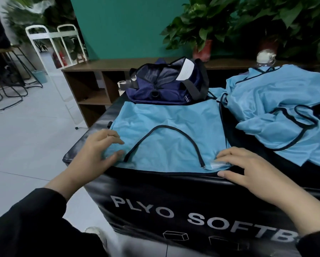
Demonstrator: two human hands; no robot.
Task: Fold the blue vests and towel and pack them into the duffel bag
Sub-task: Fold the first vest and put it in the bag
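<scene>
Teal wall and leafy potted plants [201, 21] at the back, and up front a black padded plyo box [174, 210] serving as the bench. Flat on its top lies one blue vest [166, 130], black-trimmed neckline facing the person, already fairly smooth. Left hand [98, 154] sits at the near left corner, fingers spread and lightly bent, thumb and fingertips resting on the fabric, no real grip that I can make out. Right hand [248, 169] mirrors it at the near right corner, fingers fairly straight on the edge of the cloth and the box rim, holding nothing. Beyond the vest, touching its far edge, waits the navy duffel bag [166, 84], unzipped and gaping. Off to the right, a heap of more blue vests [278, 112] lies unfolded.

Looks like the fold is about to start. Best bet: pinch both near corners evenly, carry them straight toward the far edge, match the hems, then press the crease flat so the thin fabric doesn't slide off the slick top.
</scene>
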